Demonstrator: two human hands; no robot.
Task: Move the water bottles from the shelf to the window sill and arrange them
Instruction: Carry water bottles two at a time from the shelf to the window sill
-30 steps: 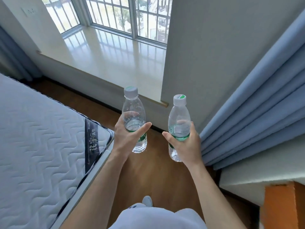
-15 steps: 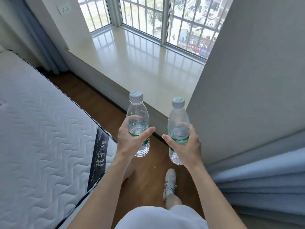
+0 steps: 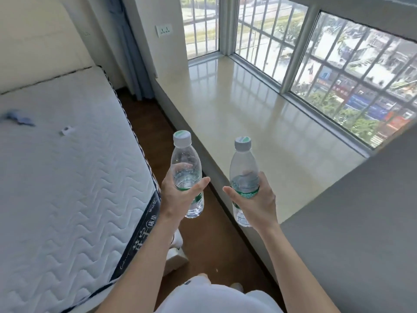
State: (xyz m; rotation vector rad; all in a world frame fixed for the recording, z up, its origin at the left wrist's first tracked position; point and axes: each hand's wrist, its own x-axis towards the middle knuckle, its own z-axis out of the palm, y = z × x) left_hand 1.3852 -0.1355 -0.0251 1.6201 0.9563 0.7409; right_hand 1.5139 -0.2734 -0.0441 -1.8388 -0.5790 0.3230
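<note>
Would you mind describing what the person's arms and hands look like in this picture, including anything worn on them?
Both forearms are bare, with no sleeves in view. The left hand and right hand wear no gloves, and no rings, watch or bracelet show. Light-coloured clothing appears at the bottom edge.

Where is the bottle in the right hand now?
The right-hand bottle is upright, centre-right in the head view, over the window sill's near edge, beside the left-hand bottle.

window sill (image 3: 259, 123) bare, wall (image 3: 349, 233) (right) close

Window sill (image 3: 259, 123) now nearer, alongside.
</note>
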